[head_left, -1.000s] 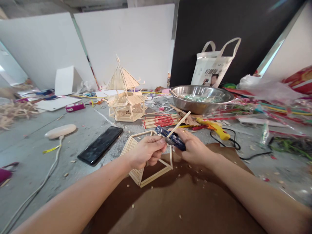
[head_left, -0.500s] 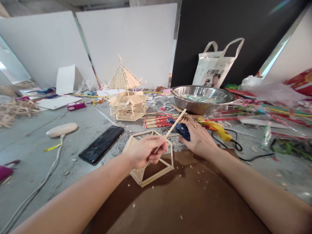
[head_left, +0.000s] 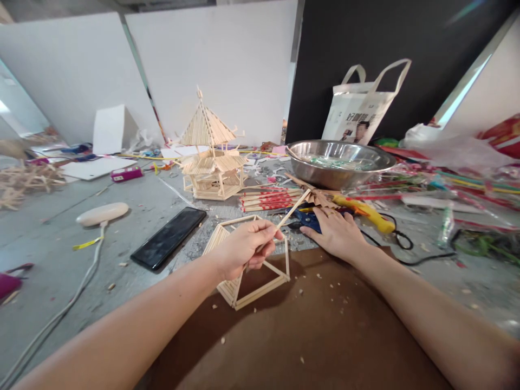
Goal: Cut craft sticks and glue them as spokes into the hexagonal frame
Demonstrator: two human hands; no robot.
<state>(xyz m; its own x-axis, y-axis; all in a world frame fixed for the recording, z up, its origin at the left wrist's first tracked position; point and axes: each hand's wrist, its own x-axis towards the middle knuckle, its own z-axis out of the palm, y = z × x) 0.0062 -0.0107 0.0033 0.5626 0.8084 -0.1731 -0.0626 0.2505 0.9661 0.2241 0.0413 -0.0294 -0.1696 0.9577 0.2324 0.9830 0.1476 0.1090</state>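
My left hand (head_left: 246, 246) is closed on a thin wooden stick (head_left: 293, 210), pinched between thumb and fingers and pointing up to the right. Under that hand lies a flat polygonal frame of wooden sticks (head_left: 262, 292), its left part filled with side-by-side sticks and partly hidden by my hand. My right hand (head_left: 339, 234) rests palm down with fingers spread over blue-handled pliers (head_left: 309, 220), the thumb at a handle; the hand covers part of the tool. Just beyond it are a yellow glue gun (head_left: 371, 215) and a bundle of red-marked sticks (head_left: 270, 199).
A stick-built pavilion model (head_left: 213, 176) stands behind the frame. To the left lie a black phone (head_left: 168, 238) and a white corded device (head_left: 102, 214). A steel basin (head_left: 320, 172) and a tote bag (head_left: 351, 111) are at the back right. Brown sheet (head_left: 309, 336) covers the floor nearest me.
My right hand has shifted slightly right and its fingers have spread, with more of the blue pliers showing. The stick in my left hand has tilted a little lower.
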